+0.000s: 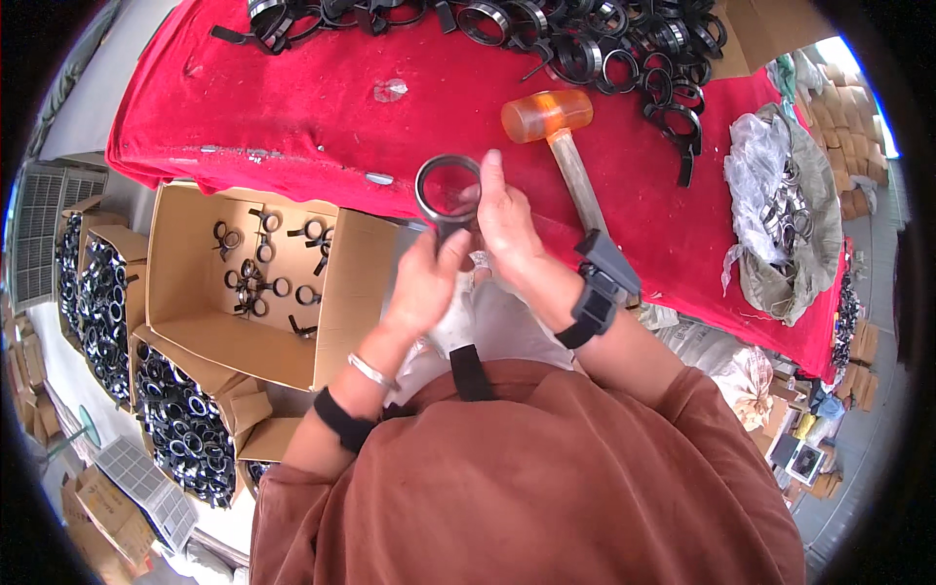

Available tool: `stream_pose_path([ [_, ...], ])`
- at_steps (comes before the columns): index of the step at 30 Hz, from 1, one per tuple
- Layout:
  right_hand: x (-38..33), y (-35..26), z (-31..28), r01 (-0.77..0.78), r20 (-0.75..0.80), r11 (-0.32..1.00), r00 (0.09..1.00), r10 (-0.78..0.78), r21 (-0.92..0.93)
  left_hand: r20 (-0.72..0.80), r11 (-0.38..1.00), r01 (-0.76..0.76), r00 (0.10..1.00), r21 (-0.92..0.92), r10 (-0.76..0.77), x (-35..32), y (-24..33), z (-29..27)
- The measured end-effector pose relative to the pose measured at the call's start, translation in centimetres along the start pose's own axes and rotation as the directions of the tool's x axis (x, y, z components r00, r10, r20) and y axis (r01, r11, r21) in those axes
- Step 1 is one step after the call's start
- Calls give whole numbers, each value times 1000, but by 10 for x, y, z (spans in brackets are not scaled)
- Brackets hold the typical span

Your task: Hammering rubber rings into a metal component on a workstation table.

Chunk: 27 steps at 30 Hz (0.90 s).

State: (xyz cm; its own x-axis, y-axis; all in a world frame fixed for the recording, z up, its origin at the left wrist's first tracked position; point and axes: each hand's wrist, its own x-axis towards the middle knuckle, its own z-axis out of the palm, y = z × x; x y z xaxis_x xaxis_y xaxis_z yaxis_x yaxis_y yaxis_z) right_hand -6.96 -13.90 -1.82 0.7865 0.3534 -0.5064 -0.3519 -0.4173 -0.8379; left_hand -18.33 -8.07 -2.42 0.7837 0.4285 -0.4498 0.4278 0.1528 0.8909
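Note:
A round black ring with a shiny metal inner band and a short stem (422, 198) is between my hands, just off the red table's near edge. My left hand (425, 283) is closed round its stem at the bottom. At the ring's right side is my right hand (508, 222), with one digit pointing up and others curled at the rim, partly seen through the opening. A mallet with an orange head (547, 115) and a wooden handle lies on the red cloth beyond my right hand.
The red cloth-covered table (292, 107) carries a pile of similar black rings (577, 60) at the far side. A sack of metal rings (792, 219) lies at right. An open cardboard box (234, 349) with several ring parts stands at left, near crates full of them (185, 424).

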Motion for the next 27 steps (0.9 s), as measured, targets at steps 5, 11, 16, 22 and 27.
stream_pose_path([
  [5,6,-16,-76,505,58,401,673,-737,-764,8,995,-42,999,-93,42,35,-34,-37],
  [11,53,2,-143,302,181,614,950,-253,-729,-152,993,-35,988,-117,17,43,-27,-26],
  [16,15,-18,-124,-30,351,999,936,23,14,-252,995,-71,966,-75,49,32,-24,-25],
  [22,-22,-22,-101,91,258,984,965,-50,-151,-218,991,-12,975,131,41,34,-23,-26],
  [27,-37,-49,-75,468,304,863,864,-402,-190,-248,992,-24,967,123,54,37,-29,-19],
])
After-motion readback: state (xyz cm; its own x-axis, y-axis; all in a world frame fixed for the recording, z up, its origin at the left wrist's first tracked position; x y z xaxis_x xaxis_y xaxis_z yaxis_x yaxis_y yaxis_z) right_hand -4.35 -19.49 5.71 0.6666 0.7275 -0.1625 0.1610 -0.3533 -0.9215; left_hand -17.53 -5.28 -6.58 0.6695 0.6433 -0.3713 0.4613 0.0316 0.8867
